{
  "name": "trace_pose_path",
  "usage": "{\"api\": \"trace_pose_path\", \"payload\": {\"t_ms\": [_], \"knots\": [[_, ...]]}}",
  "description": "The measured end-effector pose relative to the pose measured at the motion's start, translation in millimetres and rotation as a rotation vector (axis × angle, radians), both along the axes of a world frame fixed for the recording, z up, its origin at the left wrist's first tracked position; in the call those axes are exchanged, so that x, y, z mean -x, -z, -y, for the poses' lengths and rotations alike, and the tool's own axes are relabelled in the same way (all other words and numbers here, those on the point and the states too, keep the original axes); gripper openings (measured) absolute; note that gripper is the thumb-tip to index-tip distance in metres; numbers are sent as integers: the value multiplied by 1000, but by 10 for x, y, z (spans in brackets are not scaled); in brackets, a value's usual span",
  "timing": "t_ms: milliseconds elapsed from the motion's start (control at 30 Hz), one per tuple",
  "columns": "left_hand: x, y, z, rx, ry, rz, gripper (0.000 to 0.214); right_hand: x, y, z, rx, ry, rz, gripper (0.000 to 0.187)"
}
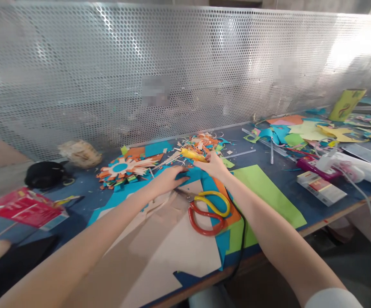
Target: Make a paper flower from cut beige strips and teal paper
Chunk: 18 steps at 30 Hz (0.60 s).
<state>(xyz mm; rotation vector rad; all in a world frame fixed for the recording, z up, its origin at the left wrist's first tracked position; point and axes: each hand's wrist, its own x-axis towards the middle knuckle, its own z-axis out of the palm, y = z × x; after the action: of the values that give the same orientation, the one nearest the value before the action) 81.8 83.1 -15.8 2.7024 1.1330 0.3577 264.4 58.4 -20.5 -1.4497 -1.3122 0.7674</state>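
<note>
In the head view, my right hand [213, 164] is wrapped around a yellow glue gun [191, 155], its thin tip facing left. A black cord [243, 226] runs below my right wrist down past the table edge. My left hand [169, 179] rests on the blue paper [190, 174], fingers slightly apart; nothing shows between them. Just below it lie scissors [207, 211] with one yellow and one red handle, on a large beige paper sheet [169, 252]. Left of my hands is a layered paper flower [120, 168] with a blue centre and orange and cream petals.
Paper scraps [201, 142] are heaped behind my hands. Green sheets [265, 192] lie at the right. Further right are a purple glue gun [316, 167], a small box [320, 188] and clear glue sticks [270, 145]. A red carton [29, 207] stands left. A perforated metal screen [179, 64] closes the back.
</note>
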Motion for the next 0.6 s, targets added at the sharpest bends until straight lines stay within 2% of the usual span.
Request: {"api": "trace_pose_path", "payload": {"t_ms": [267, 467, 600], "knots": [[82, -56, 45, 51, 7, -64, 31, 26, -95, 87, -20, 13, 102, 38], [148, -124, 114, 78, -19, -55, 32, -5, -57, 25, -79, 39, 126, 36], [168, -67, 108, 66, -45, -18, 35, -41, -16, -6, -126, 23, 164, 37]]}}
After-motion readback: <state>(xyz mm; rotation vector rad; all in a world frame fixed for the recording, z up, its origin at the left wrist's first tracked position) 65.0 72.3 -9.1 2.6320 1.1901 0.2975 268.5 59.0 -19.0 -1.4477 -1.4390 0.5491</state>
